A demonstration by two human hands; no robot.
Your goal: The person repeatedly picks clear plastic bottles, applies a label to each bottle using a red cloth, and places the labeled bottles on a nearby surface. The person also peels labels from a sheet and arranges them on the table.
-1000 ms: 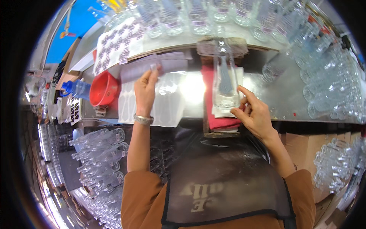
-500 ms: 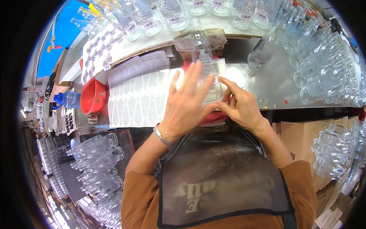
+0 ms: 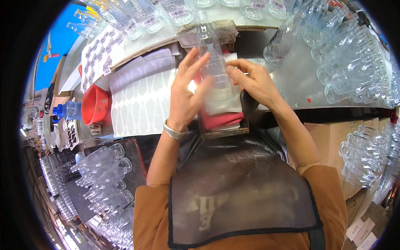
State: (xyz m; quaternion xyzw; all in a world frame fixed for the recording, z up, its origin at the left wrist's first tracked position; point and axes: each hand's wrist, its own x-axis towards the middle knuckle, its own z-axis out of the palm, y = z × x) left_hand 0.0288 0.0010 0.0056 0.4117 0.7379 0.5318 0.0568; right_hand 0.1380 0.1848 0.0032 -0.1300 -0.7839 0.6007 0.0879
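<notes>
Head view: my left hand (image 3: 185, 91), fingers spread and partly blurred, is at the left side of a clear glass bottle (image 3: 216, 62) lying upper centre, neck on a folded cloth (image 3: 226, 32); my right hand (image 3: 255, 81) curls by its right edge, whether pinching I cannot tell.

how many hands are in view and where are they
2: the left hand, partly blurred, by the left side of the clear bottle lying in the middle, and the right hand, by its right side. Neither is fully hidden.
</notes>
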